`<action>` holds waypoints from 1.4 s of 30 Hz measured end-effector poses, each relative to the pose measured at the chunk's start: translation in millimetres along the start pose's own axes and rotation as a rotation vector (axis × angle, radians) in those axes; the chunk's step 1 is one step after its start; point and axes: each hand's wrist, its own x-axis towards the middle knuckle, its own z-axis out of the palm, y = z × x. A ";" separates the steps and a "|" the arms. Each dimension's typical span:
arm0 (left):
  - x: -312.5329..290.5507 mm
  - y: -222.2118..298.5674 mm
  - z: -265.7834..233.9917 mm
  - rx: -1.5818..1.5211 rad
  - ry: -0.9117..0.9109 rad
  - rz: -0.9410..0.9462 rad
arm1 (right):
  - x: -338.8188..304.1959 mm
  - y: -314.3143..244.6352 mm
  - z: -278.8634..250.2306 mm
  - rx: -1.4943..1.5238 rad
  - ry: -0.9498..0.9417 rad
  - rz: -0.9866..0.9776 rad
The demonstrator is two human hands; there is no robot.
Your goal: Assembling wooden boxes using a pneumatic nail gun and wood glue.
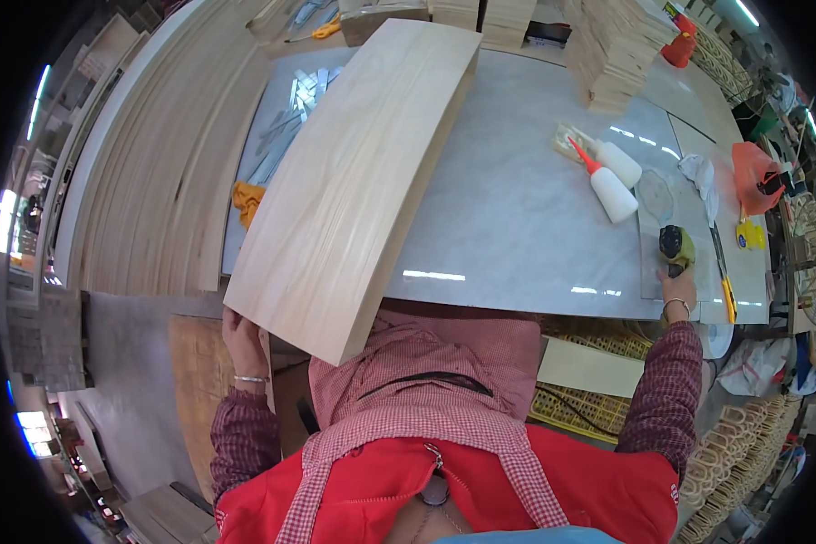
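Note:
A long, pale wooden box [354,181] lies slantwise over the worktable, its near end jutting past the front edge towards me. My left hand [245,346] grips the box at its near left corner, with the fingertips partly hidden beneath it. Off to the right, my right hand [678,288] is closed around the handle of a green and black cordless drill [675,243], which is at the table's front right. Beyond the drill are two white squeeze bottles, one with a red nozzle [615,195] and another with a pale nozzle [618,161].
Long wooden boards [163,163] are stacked at the left. Metal strips [308,91] and an orange cloth [247,201] lie behind the box. A yellow-handled tool [727,295] rests right of the drill. Wood stacks [612,54] stand at the back; a yellow crate [571,410] sits below the table.

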 end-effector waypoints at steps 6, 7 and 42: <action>-56.9 -25.2 11.1 -0.004 -0.200 -0.139 | 21.3 -38.5 -24.5 -0.138 0.012 0.008; -64.5 -26.8 20.4 -0.007 -0.201 -0.135 | 37.1 -36.8 -18.0 -0.058 0.140 -0.120; -121.0 -23.0 12.0 0.668 -0.244 0.005 | 89.2 -186.4 -19.9 1.307 -0.426 -0.527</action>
